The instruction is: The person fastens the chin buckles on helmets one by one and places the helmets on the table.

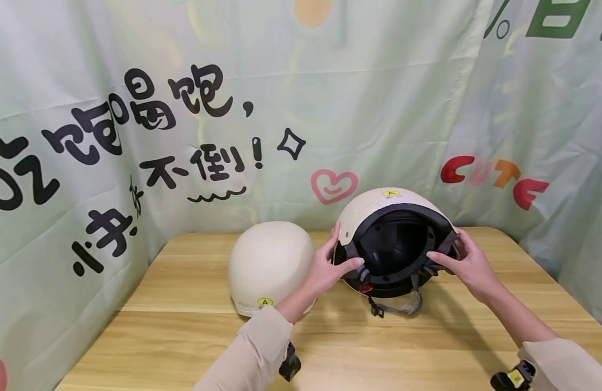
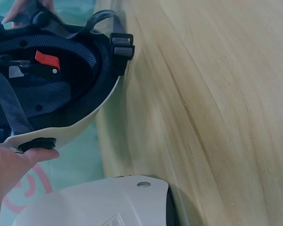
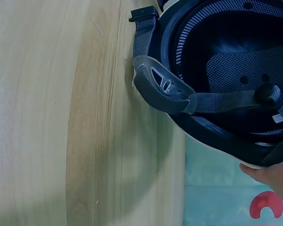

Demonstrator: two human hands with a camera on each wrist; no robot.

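My two hands hold a cream helmet by its opposite sides, tipped so its black padded inside faces me. My left hand grips the left rim, thumb at the front and fingers around the shell. On the right rim, my right hand has a similar grip. A grey chin strap with a black buckle dangles below. In the left wrist view a red tab shows among the straps. Just left of the held helmet, a second cream helmet sits dome up, partly behind my left forearm.
Both helmets are at a wooden table, toward its far side. A pale green printed cloth hangs behind the table and along its sides. A yellow round sticker marks the second helmet's front.
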